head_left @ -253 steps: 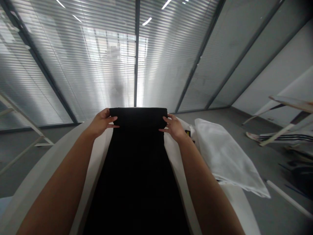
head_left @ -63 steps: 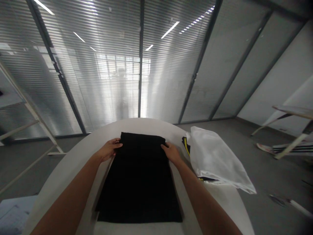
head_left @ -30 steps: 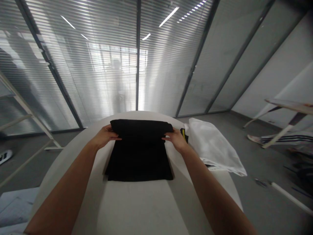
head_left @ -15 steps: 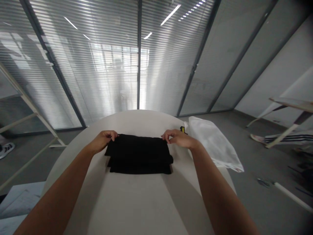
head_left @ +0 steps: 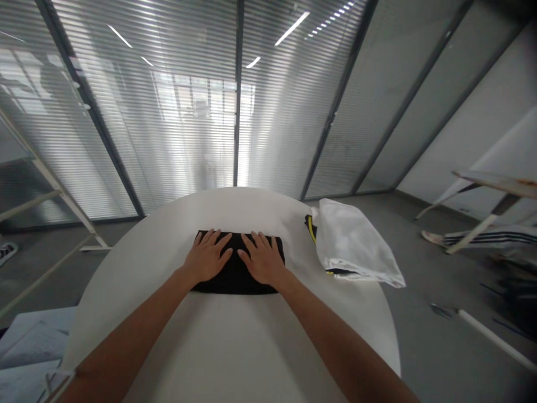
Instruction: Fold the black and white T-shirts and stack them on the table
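A folded black cloth (head_left: 237, 280), perhaps a garment, lies as a flat rectangle on the round white table (head_left: 235, 347). My left hand (head_left: 208, 256) rests on its left half, palm down with the fingers spread. On the right half lies my right hand (head_left: 263, 257), also flat with its fingers apart. Neither hand grips anything, and the thumbs point towards each other with black cloth showing between them. The hands cover much of the cloth's upper side.
Folded white fabric (head_left: 356, 240) overhangs the table's right edge, with a black-and-yellow strip (head_left: 310, 228) beside it. Papers (head_left: 37, 341) are at lower left. A pale frame (head_left: 54, 184) stands left, a small table (head_left: 499, 184) right. Behind is a glass partition with blinds (head_left: 201, 112).
Both hands have let go of the cloth's far corners and moved inward and nearer, now flat on top. The cloth, earlier in staggered layers, is now a more even, smaller rectangle.
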